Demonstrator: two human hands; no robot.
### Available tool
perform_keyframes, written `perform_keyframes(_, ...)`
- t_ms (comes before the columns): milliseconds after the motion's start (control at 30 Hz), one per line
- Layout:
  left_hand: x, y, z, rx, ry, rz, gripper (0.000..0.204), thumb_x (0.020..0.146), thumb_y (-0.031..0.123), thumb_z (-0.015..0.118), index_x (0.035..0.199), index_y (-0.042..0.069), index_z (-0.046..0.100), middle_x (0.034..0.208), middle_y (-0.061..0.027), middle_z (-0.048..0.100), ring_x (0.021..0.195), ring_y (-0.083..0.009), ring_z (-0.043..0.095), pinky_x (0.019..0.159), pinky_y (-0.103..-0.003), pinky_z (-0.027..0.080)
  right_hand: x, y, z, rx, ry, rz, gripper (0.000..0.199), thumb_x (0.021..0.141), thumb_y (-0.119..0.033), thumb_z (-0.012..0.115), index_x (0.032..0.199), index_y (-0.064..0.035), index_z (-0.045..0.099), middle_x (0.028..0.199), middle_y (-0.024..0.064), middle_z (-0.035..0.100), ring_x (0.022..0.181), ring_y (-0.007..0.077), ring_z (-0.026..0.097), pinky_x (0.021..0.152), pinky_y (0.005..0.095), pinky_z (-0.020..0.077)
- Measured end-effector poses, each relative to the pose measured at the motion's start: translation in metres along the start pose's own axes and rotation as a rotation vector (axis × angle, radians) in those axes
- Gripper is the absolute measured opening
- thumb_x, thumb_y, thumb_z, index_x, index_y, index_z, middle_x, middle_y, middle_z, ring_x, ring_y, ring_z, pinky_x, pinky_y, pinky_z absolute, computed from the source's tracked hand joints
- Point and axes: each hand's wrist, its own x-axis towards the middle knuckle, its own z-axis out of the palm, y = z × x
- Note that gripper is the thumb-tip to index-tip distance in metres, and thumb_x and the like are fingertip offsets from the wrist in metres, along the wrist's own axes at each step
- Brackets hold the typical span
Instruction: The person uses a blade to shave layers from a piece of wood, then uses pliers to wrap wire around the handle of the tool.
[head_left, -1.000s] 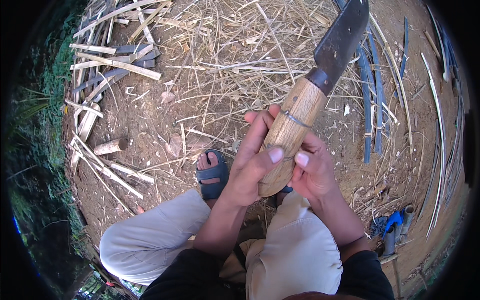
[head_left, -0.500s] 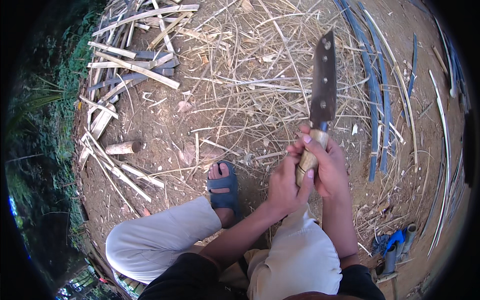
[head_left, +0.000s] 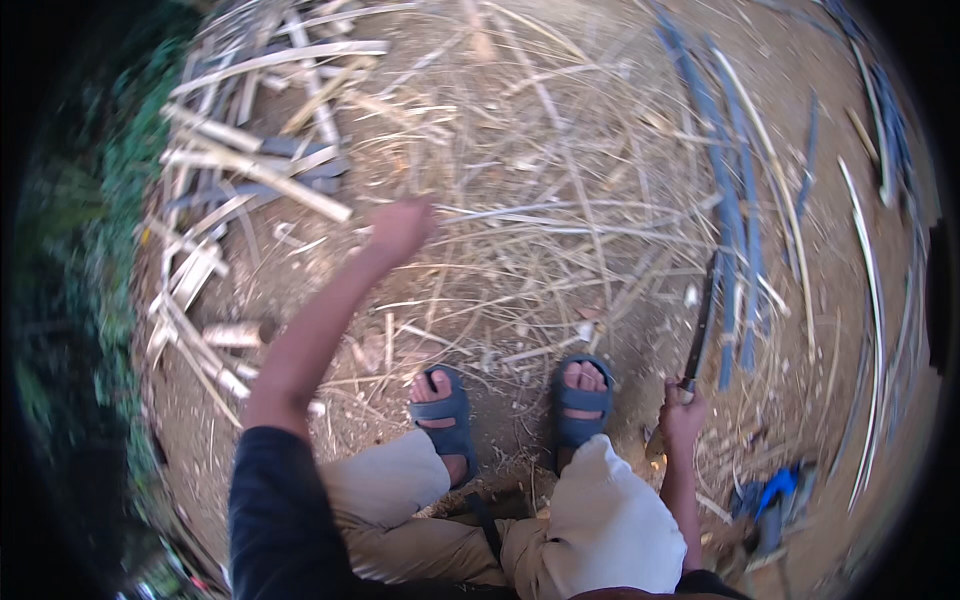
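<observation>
On the right, my right hand [head_left: 684, 416] is wrapped round the handle of a large knife [head_left: 703, 318]. Its dark blade points away from me and shows nearly edge-on beside the blue-grey strips. My left hand [head_left: 403, 228] is stretched forward over the litter of thin pale strips [head_left: 540, 235]. It is smeared by motion, with its fingers not distinct, so whether it holds anything cannot be made out. A pile of split, bamboo-like slats [head_left: 262, 178] lies just left of it.
Long blue-grey strips [head_left: 735, 215] lie on the dirt at the right, with pale ones farther out. A short round log [head_left: 236, 334] rests at the left. Near my right forearm is a blue cloth [head_left: 777, 487] among cut tubes. Green plants [head_left: 125, 210] border the left side.
My left hand has let go of the knife handle and moved forward and left. My right hand has lowered to the right with the knife, its blade now turned edge-on. My right foot shows.
</observation>
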Motion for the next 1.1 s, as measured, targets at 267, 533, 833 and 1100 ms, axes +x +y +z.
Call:
perform_keyframes(267, -0.069, -0.089, -0.031, 0.347, -0.597, 0.2, 0.035, 0.091, 0.034, 0.061, 0.07, 0.007, 0.068, 0.075, -0.018, 0.063, 0.073, -0.0365, 0.065, 0.069, -0.049, 0.051, -0.051, 0.137, -0.05, -0.515, 0.242, 0.132, 0.057, 0.075, -0.042, 0.083, 0.11, -0.0022, 0.063, 0.091, 0.0214, 0.069, 0.084, 0.0396, 0.068, 0.074, 0.0483, 0.0524)
perform_keyframes(533, -0.129, -0.056, 0.024, -0.055, -0.253, -0.408, 0.031, 0.094, 0.028, 0.06, 0.102, 0.0, 0.071, 0.088, -0.0248, 0.068, 0.081, -0.0412, 0.066, 0.072, -0.046, 0.051, -0.069, 0.199, -0.046, -0.502, 0.302, 0.224, 0.067, 0.071, -0.035, 0.087, 0.122, -0.0022, 0.06, 0.106, 0.0233, 0.068, 0.099, 0.0388, 0.066, 0.085, 0.0464, 0.0519)
perform_keyframes(833, -0.096, -0.112, 0.004, -0.14, -0.083, -0.942, 0.043, 0.09, 0.041, 0.051, 0.108, 0.006, 0.07, 0.11, -0.0243, 0.068, 0.106, -0.0408, 0.064, 0.095, -0.048, 0.05, -0.035, 0.212, -0.015, -0.267, 0.224, -0.05, 0.054, 0.078, -0.028, 0.083, 0.118, 0.0021, 0.062, 0.103, 0.0209, 0.07, 0.095, 0.0321, 0.068, 0.084, 0.0428, 0.0516)
perform_keyframes(1100, -0.108, -0.144, 0.011, -0.317, 0.311, -1.24, 0.039, 0.086, 0.038, 0.06, 0.101, 0.004, 0.069, 0.103, -0.0243, 0.07, 0.101, -0.04, 0.067, 0.089, -0.048, 0.052, -0.022, 0.171, 0.004, -0.317, 0.069, -0.006, 0.054, 0.078, -0.027, 0.083, 0.118, 0.0022, 0.062, 0.101, 0.0208, 0.07, 0.093, 0.0316, 0.067, 0.082, 0.0423, 0.0518)
